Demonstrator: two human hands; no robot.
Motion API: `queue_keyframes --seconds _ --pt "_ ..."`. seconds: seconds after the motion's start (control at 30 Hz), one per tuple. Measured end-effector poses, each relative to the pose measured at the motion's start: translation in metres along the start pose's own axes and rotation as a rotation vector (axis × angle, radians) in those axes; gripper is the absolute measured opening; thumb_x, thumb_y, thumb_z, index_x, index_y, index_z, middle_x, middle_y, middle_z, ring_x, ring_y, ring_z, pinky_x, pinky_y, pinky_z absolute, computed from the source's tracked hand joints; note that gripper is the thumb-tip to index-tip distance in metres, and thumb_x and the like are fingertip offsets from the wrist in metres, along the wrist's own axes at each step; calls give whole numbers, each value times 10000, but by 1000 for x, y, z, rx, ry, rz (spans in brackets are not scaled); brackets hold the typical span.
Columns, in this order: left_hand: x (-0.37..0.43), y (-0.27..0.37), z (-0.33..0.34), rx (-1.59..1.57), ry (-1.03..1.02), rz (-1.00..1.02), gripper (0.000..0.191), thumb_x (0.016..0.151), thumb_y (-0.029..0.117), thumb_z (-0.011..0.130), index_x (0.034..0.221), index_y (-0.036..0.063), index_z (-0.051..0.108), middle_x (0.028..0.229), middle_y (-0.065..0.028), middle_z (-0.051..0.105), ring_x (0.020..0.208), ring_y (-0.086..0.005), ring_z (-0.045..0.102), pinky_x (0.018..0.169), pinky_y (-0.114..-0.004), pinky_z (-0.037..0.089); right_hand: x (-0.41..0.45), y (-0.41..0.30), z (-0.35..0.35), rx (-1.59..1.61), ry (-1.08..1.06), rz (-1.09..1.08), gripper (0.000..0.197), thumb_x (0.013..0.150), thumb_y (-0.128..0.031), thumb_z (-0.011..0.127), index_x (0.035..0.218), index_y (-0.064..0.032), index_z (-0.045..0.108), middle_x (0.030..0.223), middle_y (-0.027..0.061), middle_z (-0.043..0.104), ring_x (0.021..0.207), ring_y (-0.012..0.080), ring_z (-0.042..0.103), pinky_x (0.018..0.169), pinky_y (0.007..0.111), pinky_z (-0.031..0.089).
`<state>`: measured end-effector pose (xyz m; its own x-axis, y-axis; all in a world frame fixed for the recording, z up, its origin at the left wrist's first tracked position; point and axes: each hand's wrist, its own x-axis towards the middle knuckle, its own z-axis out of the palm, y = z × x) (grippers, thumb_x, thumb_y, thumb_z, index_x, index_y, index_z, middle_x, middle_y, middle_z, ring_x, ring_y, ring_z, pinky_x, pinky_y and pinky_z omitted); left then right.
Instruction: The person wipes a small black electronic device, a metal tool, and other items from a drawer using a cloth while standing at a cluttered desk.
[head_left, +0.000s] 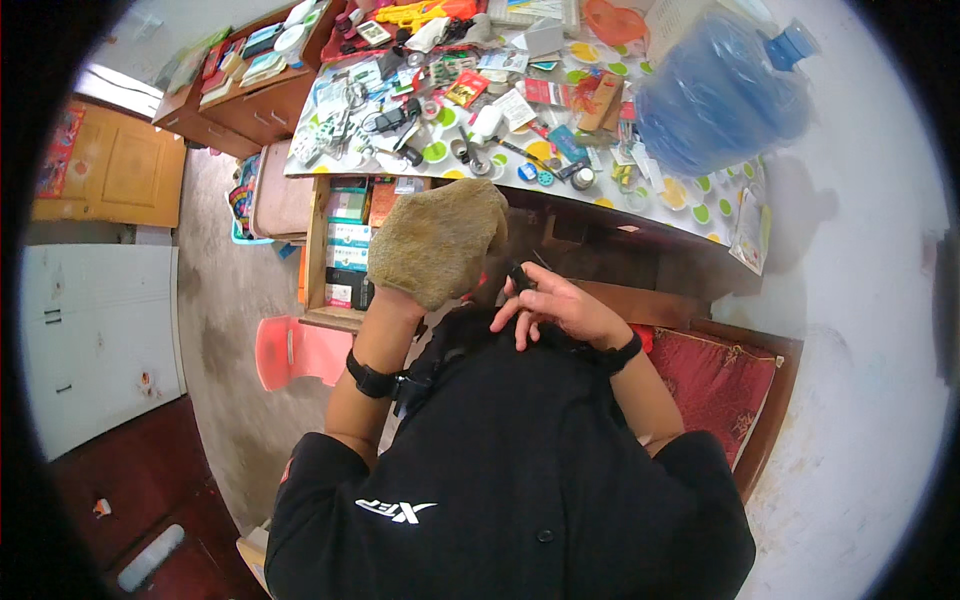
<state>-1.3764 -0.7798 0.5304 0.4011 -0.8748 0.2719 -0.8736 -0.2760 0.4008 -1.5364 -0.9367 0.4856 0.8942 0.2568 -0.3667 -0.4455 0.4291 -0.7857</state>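
A tan-brown cloth (439, 244) covers my left hand (400, 301) down to the wrist, in front of the table's edge. My left fingers are hidden under it, so their grip cannot be seen. Just right of the cloth, my right hand (559, 301) pinches a small dark object (519, 277) between thumb and index finger, the other fingers loosely curled. What that object is, I cannot make out. Below the left hand's cloth, an open wooden drawer (330, 315) holds several small boxes (348, 246).
The table (652, 214), under a dotted cover, is crowded with small jars, cables, packets and a pencil (517, 150). A large blue water bottle (720, 97) lies at its right. A pink plastic chair (304, 352) stands left; a red-cushioned seat (705, 382) is at right.
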Motion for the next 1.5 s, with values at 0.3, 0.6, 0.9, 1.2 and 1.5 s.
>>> queue_keyframes --seconds 0.3,0.6,0.9,1.2,1.5 --pt "25 5 5 -9 -49 -30 363 786 249 601 1136 158 576 1204 -27 583 1072 -207 565 877 -353 454 1 2 -57 -78 234 -28 172 831 -78 654 934 -54 518 889 118 660 604 106 608 462 205 441" --pt "45 1 7 -68 -62 -36 394 810 254 584 1187 147 545 1223 -35 575 1101 -204 553 907 -350 442 20 7 -100 -190 362 -133 204 823 -71 703 920 -70 524 829 41 659 568 61 567 449 188 431" --pt "34 -6 5 -64 -41 -183 426 834 259 568 1238 136 513 1242 -42 568 1130 -200 541 937 -347 430 38 10 -121 -733 338 -151 322 780 -224 713 958 17 595 752 98 635 616 186 602 588 329 490" --pt "29 -7 13 19 -58 -107 477 890 267 546 1327 104 446 1289 -56 546 1183 -189 513 998 -344 405 37 14 -126 -1622 469 -165 300 656 -314 700 742 -42 606 703 182 629 710 350 639 643 436 509" --pt "12 -19 45 -294 229 -187 473 823 286 594 1269 144 524 1237 -39 573 1132 -199 544 935 -337 432 41 3 -145 650 246 -34 677 885 -653 304 593 -78 509 511 66 446 563 189 418 600 303 358"
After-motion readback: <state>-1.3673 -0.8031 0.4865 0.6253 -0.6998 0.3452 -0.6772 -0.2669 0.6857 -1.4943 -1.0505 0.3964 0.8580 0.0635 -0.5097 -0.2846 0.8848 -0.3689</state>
